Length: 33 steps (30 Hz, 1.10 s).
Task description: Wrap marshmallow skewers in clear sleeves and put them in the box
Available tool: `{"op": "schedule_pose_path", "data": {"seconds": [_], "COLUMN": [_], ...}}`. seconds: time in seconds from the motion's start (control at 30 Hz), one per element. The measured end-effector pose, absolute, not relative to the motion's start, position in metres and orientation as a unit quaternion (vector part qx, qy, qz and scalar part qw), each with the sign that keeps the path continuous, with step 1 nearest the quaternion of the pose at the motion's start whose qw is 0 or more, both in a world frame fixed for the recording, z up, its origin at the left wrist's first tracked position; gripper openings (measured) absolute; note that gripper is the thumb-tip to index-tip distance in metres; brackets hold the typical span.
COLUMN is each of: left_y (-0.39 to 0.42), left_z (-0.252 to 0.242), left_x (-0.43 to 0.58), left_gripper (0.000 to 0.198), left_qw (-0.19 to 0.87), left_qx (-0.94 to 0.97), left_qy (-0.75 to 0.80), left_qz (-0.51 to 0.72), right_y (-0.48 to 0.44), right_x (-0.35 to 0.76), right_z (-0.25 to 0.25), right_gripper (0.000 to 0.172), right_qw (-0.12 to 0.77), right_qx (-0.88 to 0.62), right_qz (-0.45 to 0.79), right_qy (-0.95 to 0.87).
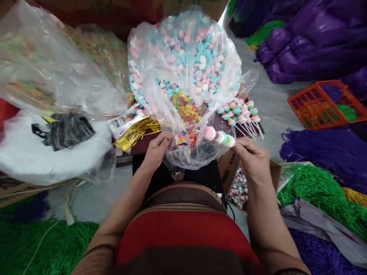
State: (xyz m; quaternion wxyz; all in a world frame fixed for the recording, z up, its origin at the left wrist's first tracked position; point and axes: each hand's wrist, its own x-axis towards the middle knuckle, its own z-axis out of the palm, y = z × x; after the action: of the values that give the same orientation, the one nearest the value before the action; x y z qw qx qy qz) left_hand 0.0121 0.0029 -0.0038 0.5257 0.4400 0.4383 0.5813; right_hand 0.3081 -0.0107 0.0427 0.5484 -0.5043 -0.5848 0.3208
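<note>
My right hand (252,154) pinches the lower end of a candy skewer (219,136), which points left with a round pink piece at its tip. My left hand (160,149) grips the edge of a small printed wrapper (182,138) between thumb and fingers. Between and behind the hands lies a clear plastic bag (197,154) with ring candies (186,109) in it. A large clear bag of pink, blue and white candies (210,57) rises behind. Finished-looking candy skewers (239,112) lie at the right, their white sticks toward me.
Gold twist ties (137,133) and printed wrappers (126,120) lie left of the bag. Farther left are a grey striped cloth (69,130) and bags of ring candies (31,91). An open carton (228,170) of skewers stands low right, beyond it an orange crate (312,103).
</note>
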Motion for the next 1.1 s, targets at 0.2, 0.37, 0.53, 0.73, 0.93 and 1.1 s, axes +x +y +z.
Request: {"op": "schedule_pose_path", "data": {"seconds": [0.2, 0.37, 0.53, 0.73, 0.93, 1.1], "left_y": [0.002, 0.004, 0.008, 0.007, 0.002, 0.004], "left_z": [-0.008, -0.004, 0.002, 0.008, 0.016, 0.026], "left_x": [0.007, 0.0, -0.003, -0.001, 0.004, 0.009], "left_gripper": [0.029, 0.029, 0.03, 0.033, 0.031, 0.033], "left_qw": [0.472, 0.413, 0.329, 0.28, 0.301, 0.36], "left_qx": [0.528, 0.593, 0.671, 0.727, 0.724, 0.671], "left_qy": [0.436, 0.44, 0.419, 0.413, 0.433, 0.453], "left_qz": [0.554, 0.533, 0.516, 0.472, 0.445, 0.463], "right_y": [-0.013, -0.014, -0.016, -0.014, -0.013, -0.016], "right_x": [0.303, 0.308, 0.314, 0.311, 0.313, 0.306], "right_z": [0.058, 0.068, 0.069, 0.059, 0.043, 0.036], "right_gripper": [0.008, 0.013, 0.009, 0.014, 0.028, 0.025], "right_qw": [0.484, 0.42, 0.383, 0.369, 0.343, 0.338], "right_qx": [-0.49, -0.509, -0.528, -0.514, -0.518, -0.524], "right_qz": [0.28, 0.187, 0.149, 0.193, 0.202, 0.254], "right_qy": [-0.668, -0.727, -0.743, -0.75, -0.757, -0.739]}}
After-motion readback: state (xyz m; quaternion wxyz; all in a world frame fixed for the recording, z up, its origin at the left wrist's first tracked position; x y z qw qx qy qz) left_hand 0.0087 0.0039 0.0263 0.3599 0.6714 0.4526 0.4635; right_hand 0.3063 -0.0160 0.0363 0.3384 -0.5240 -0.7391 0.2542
